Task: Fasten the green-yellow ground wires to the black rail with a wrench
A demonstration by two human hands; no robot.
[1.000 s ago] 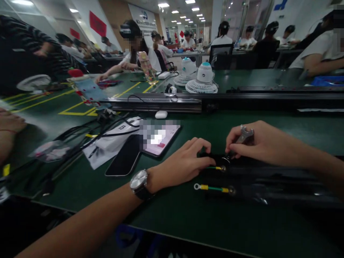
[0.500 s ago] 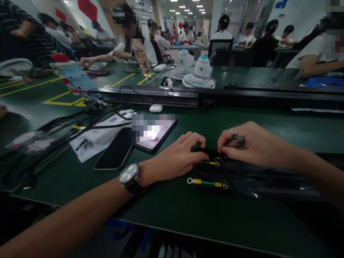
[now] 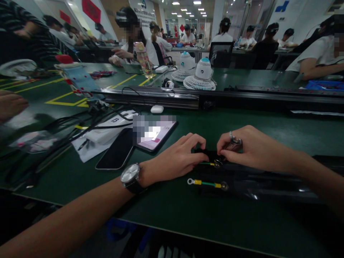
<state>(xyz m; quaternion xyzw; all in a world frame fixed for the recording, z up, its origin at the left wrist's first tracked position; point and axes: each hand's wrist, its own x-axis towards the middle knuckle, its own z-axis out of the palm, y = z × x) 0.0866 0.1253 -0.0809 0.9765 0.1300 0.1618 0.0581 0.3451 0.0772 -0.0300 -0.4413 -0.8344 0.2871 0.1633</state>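
Note:
Two long black bars lie side by side before me. On the nearer bar (image 3: 258, 186), a short green wire (image 3: 209, 184) with yellow sleeves runs from a round metal fastener to a loose ring terminal (image 3: 190, 181). My left hand (image 3: 185, 154) wears a watch and is closed at the end of the farther bar (image 3: 211, 154), thumb and fingers on either side. It hides the far end of a second green wire (image 3: 208, 163). My right hand (image 3: 247, 147), with rings, pinches beside that wire's fastener (image 3: 218, 163); what its fingertips hold is hidden.
Two phones (image 3: 115, 150) (image 3: 158, 134), a white earbud case (image 3: 157, 109), a white paper packet (image 3: 94, 139) and black cables (image 3: 67, 132) lie to the left. A dark metal rail (image 3: 161, 96) crosses behind, with two white fans (image 3: 203, 75) beyond. A co-worker's hand (image 3: 12, 105) is at far left.
Both my hands stay almost in place, the right fingers shifting slightly at the fastener. A co-worker's hand has come further into view at left. The person opposite has drawn an arm back.

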